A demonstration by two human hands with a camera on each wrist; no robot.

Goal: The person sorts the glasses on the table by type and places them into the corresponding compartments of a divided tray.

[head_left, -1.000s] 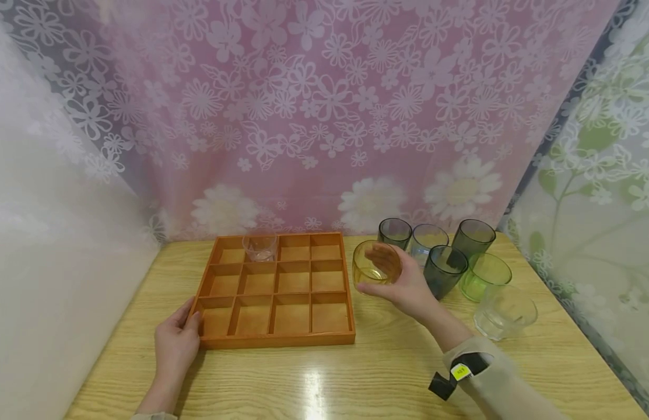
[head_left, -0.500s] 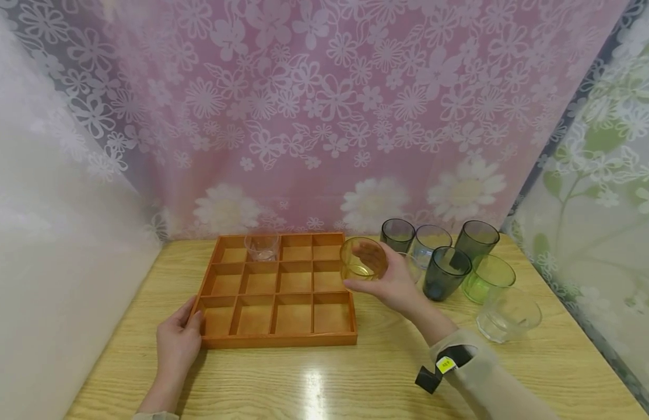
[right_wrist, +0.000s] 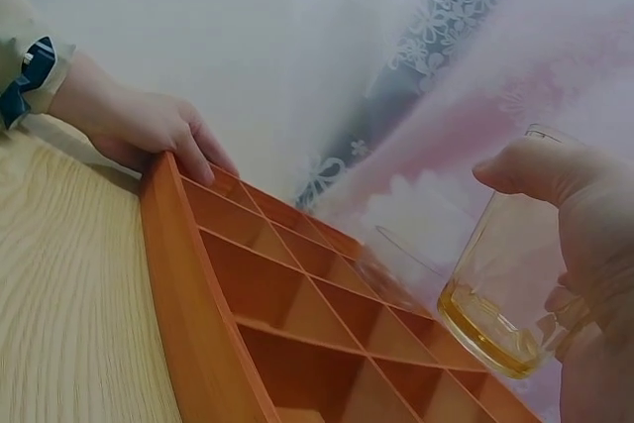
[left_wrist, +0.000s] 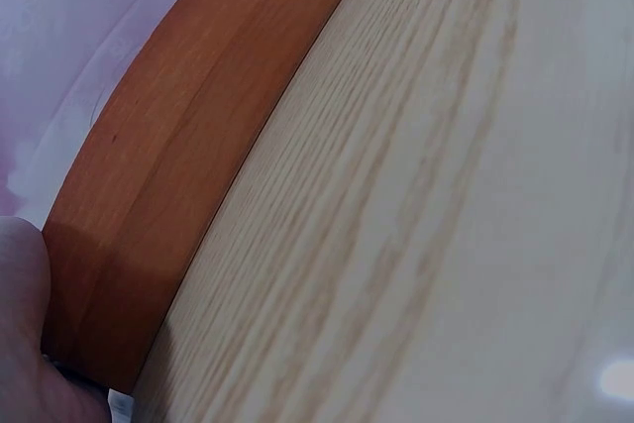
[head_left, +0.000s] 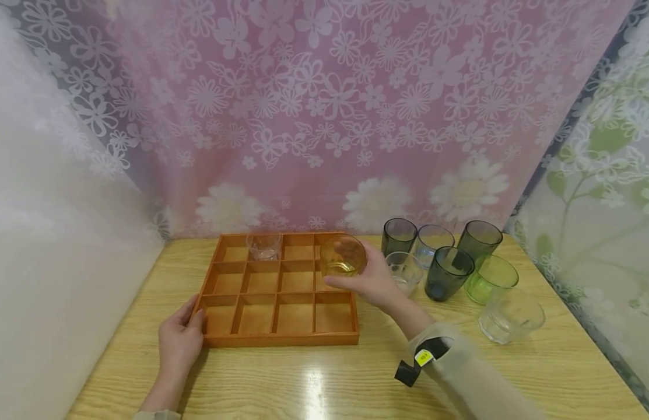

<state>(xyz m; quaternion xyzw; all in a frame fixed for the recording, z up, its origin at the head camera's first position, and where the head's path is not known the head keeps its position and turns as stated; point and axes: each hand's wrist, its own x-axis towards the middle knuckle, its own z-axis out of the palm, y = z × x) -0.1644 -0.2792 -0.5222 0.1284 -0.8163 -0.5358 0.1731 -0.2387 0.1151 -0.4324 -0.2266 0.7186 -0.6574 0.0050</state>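
Observation:
My right hand grips an amber glass cup by its side, thumb in front and fingers behind. In the head view the cup overlaps the right columns of a divided wooden tray; the right wrist view shows the amber cup raised above the tray, tilted. At the tray's front left corner, my left hand holds the frame, thumb on top of the rim. A clear glass cup stands in the back row, second compartment from the left. The left wrist view has the tray's front wall with part of the thumb.
Right of the tray several cups stand grouped: a clear one, a dark one, a pale blue one, a dark blue-grey one, a grey one, a green one and a clear faceted one. A floral curtain hangs behind.
My right hand has carried the amber cup leftward from beside the cups to over the tray's right side, uncovering a clear cup behind it. The left hand keeps its hold on the tray corner.

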